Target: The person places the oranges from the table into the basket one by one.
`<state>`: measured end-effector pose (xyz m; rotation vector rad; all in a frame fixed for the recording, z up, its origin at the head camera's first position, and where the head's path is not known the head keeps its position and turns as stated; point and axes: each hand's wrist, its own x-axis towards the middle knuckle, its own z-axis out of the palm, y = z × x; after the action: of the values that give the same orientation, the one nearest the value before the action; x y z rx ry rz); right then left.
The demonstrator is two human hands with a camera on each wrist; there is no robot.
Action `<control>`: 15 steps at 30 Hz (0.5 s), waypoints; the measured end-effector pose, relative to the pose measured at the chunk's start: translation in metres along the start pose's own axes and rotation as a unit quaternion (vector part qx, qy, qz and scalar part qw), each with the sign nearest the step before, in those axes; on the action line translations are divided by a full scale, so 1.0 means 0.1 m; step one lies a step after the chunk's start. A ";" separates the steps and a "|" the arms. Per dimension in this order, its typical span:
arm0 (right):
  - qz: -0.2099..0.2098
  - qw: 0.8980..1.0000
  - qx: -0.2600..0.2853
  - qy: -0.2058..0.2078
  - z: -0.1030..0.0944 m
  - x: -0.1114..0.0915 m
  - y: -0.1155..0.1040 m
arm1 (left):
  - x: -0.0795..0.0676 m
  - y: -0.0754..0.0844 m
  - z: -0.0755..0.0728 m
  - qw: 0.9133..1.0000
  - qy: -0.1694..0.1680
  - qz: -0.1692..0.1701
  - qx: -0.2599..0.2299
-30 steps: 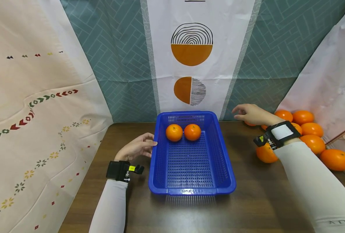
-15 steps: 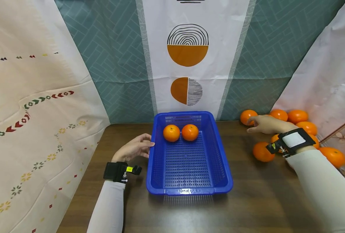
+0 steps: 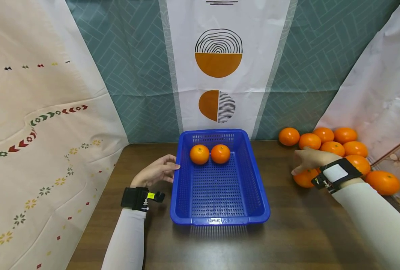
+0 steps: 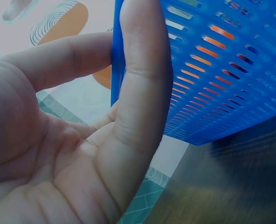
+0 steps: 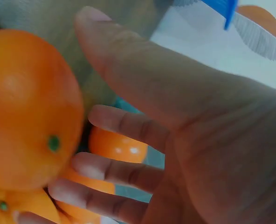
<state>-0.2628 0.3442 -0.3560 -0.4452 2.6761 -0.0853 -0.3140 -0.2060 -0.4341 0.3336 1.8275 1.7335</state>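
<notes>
My left hand [image 3: 155,171] pinches the left rim of a blue plastic basket [image 3: 261,187]. In the left wrist view, one digit lies along the slotted basket wall [image 4: 264,88] and another meets the rim from the opposite side. Two oranges, a left one [image 3: 199,154] and a right one [image 3: 220,153], sit side by side at the basket's far end. Over at the right, my right hand [image 3: 310,159] hovers at the nearest loose orange [image 3: 303,180], partly covering it. The right wrist view has that orange [image 5: 31,107] just beyond the spread fingertips, thumb held apart.
Several more oranges [image 3: 355,148] cluster behind and right of my right hand, up against the side cloth [image 3: 382,90]. A patterned cloth [image 3: 146,75] hangs behind the brown table [image 3: 287,243]. Another cloth [image 3: 51,157] slopes along the left side.
My right hand has moved right from the table's back, past the rear oranges, then toward me to the nearest loose orange. My left hand stays on the basket rim.
</notes>
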 end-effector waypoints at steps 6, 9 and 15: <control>0.107 0.949 0.296 -0.007 0.12 -0.09 -0.06 | 0.00 0.01 -0.01 1.000 0.003 0.000 0.002; 0.164 0.919 0.358 -0.007 0.13 -0.12 -0.07 | -0.01 0.01 -0.01 1.000 0.004 -0.002 0.001; 0.239 0.856 0.459 -0.008 0.10 -0.16 -0.08 | -0.03 0.01 -0.02 1.000 0.003 0.001 0.002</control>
<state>-0.2427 0.3422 -0.3579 0.5127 2.2823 -1.1236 -0.3128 -0.2087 -0.4327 0.3319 1.8353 1.7355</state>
